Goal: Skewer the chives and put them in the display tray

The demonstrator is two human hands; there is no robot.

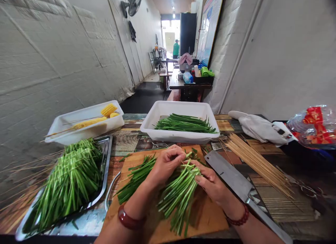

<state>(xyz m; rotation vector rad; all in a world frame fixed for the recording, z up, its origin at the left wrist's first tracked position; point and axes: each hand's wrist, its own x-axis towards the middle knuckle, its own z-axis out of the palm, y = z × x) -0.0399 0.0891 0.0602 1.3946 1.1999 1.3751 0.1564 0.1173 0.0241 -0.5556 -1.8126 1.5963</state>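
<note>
My right hand (210,181) is closed around a loose bunch of cut garlic chives (178,193), thumb across the pale stalk ends, leaves fanning down toward me. My left hand (168,163) meets it from the left, thumb and forefinger pinched at a pale chive stalk by the bunch's top; its other fingers are curled. Both hands are over a wooden cutting board (210,223). Beneath my left wrist lies another pile of cut chives (136,177). To the right, a cleaver (231,175) rests with its handle pointing toward me.
At left, a metal tray (109,156) carries skewered chives (70,177). Behind it, a white tub (65,119) contains yellow skewered food (91,122). Another white tub (157,135) holds long chives (183,124). Bamboo skewers (258,165), scissors (308,189) and a white cap (258,126) lie right.
</note>
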